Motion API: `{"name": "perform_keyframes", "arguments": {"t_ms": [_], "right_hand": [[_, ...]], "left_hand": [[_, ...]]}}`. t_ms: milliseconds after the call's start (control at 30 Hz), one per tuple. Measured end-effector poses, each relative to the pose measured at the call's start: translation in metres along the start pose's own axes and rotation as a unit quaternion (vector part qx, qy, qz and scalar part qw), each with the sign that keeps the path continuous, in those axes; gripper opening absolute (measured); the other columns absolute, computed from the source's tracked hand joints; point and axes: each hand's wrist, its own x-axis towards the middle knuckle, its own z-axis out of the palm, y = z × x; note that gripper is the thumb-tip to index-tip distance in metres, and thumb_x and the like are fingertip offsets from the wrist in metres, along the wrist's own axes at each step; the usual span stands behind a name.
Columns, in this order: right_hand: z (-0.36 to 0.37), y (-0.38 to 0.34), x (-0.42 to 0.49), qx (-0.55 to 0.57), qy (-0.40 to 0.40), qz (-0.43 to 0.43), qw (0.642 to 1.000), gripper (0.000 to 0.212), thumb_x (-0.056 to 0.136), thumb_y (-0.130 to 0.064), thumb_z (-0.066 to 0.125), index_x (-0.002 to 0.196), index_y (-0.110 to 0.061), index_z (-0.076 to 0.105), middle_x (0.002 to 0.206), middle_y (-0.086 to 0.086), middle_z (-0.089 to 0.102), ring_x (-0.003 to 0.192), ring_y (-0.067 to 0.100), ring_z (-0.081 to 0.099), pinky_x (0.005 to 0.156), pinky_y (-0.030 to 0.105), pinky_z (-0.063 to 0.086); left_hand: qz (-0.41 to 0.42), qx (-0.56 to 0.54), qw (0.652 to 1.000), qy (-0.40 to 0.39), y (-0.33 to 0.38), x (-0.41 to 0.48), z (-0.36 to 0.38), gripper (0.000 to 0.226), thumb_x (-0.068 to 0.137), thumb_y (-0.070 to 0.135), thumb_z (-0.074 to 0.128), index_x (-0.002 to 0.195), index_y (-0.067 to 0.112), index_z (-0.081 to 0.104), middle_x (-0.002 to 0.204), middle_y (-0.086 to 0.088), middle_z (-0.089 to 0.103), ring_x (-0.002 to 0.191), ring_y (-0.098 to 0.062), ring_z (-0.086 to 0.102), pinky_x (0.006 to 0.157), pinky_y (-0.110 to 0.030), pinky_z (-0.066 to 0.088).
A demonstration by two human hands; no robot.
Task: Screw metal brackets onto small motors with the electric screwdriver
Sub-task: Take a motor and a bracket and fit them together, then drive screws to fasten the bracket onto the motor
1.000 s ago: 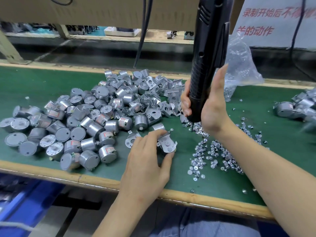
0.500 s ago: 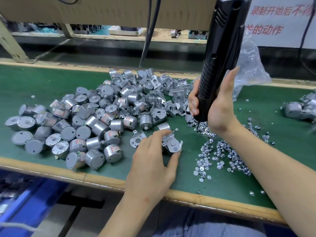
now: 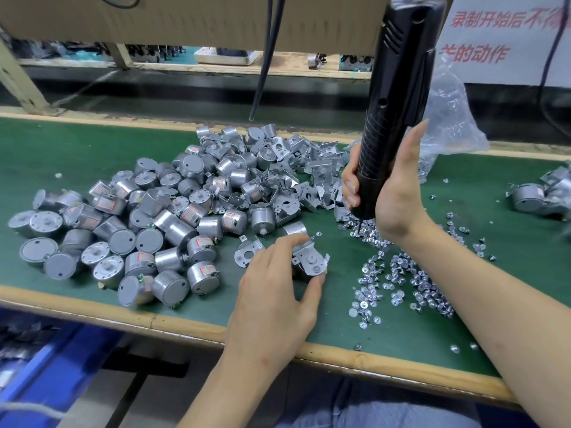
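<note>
Your screwdriver [image 3: 392, 118] runs off the top edge, and your right hand [image 3: 395, 193] wraps its lower end. Only a sliver of the bit shows above the screws [image 3: 398, 273], too small to tell whether it touches one. Your left hand [image 3: 272, 291] covers most of the motor [image 3: 312, 261] it holds, while the motors [image 3: 531, 199] at the far right are blurred and cut off, as is the sign [image 3: 494, 35].
</note>
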Motion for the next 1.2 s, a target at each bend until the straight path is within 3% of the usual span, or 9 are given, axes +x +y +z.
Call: {"name": "perform_keyframes", "arguments": {"t_ms": [433,700,1200], "right_hand": [[-0.0004,-0.0005,-0.0003,0.001,-0.004,0.0,1.0,0.083,0.062,-0.099,0.042,0.072,-0.018,0.055,0.056,0.003,0.047,0.045,0.022,0.041,0.049,0.029,0.039],[-0.0026,-0.0012,0.0001,-0.009,0.006,0.007,1.0,0.082,0.059,-0.1,0.042,0.07,-0.02,0.056,0.057,0.002,0.048,0.046,0.022,0.04,0.05,0.03,0.039],[-0.0015,-0.0006,-0.0013,-0.004,0.009,-0.006,1.0,0.083,0.064,-0.097,0.04,0.074,-0.015,0.053,0.056,0.003,0.049,0.045,0.022,0.042,0.05,0.031,0.039]], "left_hand": [[-0.011,0.011,1.0,-0.008,0.0023,-0.0005,-0.0026,0.047,0.083,0.03,0.074,0.124,0.029,0.051,0.105,0.026,0.052,0.103,-0.004,0.054,0.088,-0.012,0.035],[-0.019,0.021,0.999,-0.016,0.0027,0.0002,-0.0023,0.05,0.083,0.029,0.074,0.129,0.02,0.057,0.118,0.012,0.063,0.11,-0.009,0.058,0.094,-0.016,0.037],[-0.023,0.015,1.0,-0.012,0.0021,0.0008,-0.0014,0.048,0.083,0.028,0.075,0.127,0.019,0.058,0.117,0.012,0.065,0.108,-0.011,0.059,0.094,-0.024,0.043]]}}
